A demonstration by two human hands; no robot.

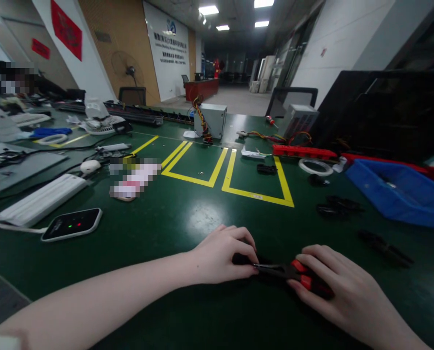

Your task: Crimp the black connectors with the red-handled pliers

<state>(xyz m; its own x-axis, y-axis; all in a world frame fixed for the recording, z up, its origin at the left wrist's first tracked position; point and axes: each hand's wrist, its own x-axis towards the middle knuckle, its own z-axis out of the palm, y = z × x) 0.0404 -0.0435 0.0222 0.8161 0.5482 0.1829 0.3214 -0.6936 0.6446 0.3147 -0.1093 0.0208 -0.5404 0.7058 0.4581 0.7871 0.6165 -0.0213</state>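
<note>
Down on the green table (pixel 202 214), my right hand (pixel 333 287) is curled around the red-handled pliers (pixel 297 273), their tips pointing left. My left hand (pixel 222 255), fingers bent, pinches a small black piece (pixel 240 259) right at those tips. A blue bin (pixel 395 194) sits far right.

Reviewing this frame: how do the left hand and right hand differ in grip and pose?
The left hand pinches a small black part with bent fingertips, while the right hand wraps round the red handles of the pliers. The left hand's knuckles are raised; the right hand lies flatter, angled toward the left. Both sit low over the green table, meeting at the pliers' tip.
</note>
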